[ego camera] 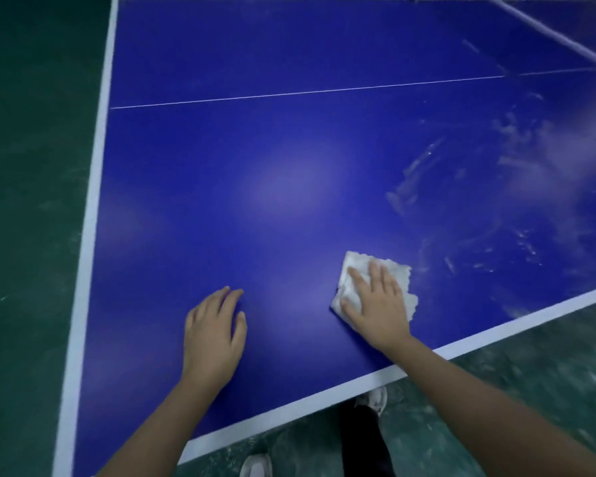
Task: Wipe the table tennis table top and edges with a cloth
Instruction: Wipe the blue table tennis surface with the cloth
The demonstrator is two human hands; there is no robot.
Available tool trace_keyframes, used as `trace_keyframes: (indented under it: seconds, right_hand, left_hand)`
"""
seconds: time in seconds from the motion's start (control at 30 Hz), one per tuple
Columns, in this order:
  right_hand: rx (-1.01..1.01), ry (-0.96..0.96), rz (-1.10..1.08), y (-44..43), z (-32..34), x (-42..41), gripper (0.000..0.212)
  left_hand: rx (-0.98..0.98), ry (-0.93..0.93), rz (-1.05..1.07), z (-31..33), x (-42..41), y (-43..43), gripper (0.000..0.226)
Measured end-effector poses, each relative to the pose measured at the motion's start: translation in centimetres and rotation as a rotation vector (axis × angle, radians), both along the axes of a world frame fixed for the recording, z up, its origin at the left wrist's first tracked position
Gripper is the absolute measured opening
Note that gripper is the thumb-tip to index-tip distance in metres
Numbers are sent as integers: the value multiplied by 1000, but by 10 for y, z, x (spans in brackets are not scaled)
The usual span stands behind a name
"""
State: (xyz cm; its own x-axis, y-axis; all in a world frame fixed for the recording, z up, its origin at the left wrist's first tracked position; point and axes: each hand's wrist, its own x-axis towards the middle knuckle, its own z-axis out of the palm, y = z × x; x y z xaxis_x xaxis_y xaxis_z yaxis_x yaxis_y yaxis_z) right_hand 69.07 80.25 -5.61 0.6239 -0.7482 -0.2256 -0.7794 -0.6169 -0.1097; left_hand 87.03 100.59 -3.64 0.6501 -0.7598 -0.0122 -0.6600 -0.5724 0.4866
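The blue table tennis table (272,160) with white edge lines fills most of the view. A folded white cloth (358,266) lies on the top near the front edge. My right hand (375,304) presses flat on the cloth with straight fingers. My left hand (214,332) rests flat on the bare blue surface to the left of the cloth, fingers together. Pale smears and streaks (516,187) mark the top to the right of the cloth.
The net (547,32) crosses the far right corner of the view. A thin white centre line (289,92) runs across the top. Green floor (31,201) surrounds the table; my shoes (372,401) stand just below the front edge.
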Motion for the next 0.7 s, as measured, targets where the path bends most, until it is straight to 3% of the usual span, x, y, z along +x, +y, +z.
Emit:
trace_keyframes:
  seconds: [0.07,0.2,0.3,0.5,0.7]
  right_hand:
    - [-13,-29,202,9,-1,4,64]
    - [-21,11,830,34,-8,-12,69]
    - [-114,29,1041,-5,-11,-33,70]
    - [-26,-59,903,-176,-14,-50,71]
    - [-44,-89,338,-357,-11,21,58]
  left_hand:
    - [24,7,-8,-7,-8,-35,45]
    - [56,9,80,-17,-18,-108,46]
    - [72,-5,130,-22,-23,-158,47]
    - [129,-50,195,-33,-27,-251,50]
    - [171,-101,283,-42,-8,-322,53]
